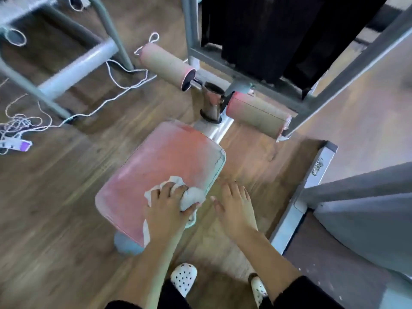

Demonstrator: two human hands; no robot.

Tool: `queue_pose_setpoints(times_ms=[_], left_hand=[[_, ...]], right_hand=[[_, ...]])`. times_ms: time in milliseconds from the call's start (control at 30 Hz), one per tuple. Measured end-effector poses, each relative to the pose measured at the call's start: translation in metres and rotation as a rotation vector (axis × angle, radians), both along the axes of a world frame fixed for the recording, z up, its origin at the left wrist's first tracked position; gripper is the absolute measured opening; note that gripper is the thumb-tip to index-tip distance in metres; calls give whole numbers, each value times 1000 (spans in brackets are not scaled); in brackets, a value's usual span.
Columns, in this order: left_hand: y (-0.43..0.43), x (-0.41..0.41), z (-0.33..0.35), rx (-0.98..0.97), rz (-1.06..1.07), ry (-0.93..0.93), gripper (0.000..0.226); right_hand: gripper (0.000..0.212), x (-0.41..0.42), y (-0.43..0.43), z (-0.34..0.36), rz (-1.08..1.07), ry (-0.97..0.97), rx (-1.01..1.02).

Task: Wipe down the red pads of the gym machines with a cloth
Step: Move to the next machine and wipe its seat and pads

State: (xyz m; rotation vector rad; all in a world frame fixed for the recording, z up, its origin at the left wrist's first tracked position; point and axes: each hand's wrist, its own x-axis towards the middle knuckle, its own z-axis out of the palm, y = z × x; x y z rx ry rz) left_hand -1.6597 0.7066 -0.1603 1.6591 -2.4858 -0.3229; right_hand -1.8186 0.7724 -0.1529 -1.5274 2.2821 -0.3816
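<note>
1. Seat pad [165, 157]: a red, rounded-rectangle cushion, faded and dusty-looking, carried on a pale post above the wooden floor [55, 197]. It serves as the reference for all items below.
2. Cloth [191, 197]: white and bunched, lying on the near right part of the seat pad, with one fold hanging over the pad's near edge.
3. Left hand [165, 208]: laid on top of the cloth, fingers spread and curled over it and thumb wrapped round the bunched end, pressing it onto the seat pad.
4. Right hand [234, 208]: just beside the seat pad's right edge, over the floor, fingers straight and spread, holding nothing and touching neither pad nor cloth.
5. Roller pads: two reddish cylinders beyond the seat pad's far end, one to the far left [165, 63] and one to the far right [256, 114], on either side of a chrome post [211, 103].
6. White cords [124, 79]: trailing across the floor to the left of the seat pad, ending near a power strip [15, 144].
7. White clogs [184, 278]: on the floor on the near side of the seat pad.
</note>
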Motion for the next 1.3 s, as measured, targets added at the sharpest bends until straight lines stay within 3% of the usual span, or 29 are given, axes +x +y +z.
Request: queue_pose_setpoints(times_ms=[167,367,467,600,767,900,1167,1300], left_hand=[[26,-16,-45,-23,101,-112,51],[54,-17,-115,-97,137,-156,74],[57,-12,-139,-171,147,-187,85],[60,-12,-152,-304,188,-234,82],[61,-11,-161,-423,204,-219,73],[61,-3,-169,-469,200,-191,67],[100,61,-182,-566,259,-122,57],[90,42,-178,-509,308,-113,62]], right_hand=[[59,-33,-11,-49,249,-30,44],[83,-57,-31,-118,562,115,65],[90,-57,-43,-150,638,146,-71],[89,-55,-56,-190,709,205,-276],[78,-58,-68,-220,700,163,-557],[73,-61,-74,-231,680,121,-659],[76,-59,-73,-230,675,126,-640],[77,-58,-73,-229,673,135,-628]])
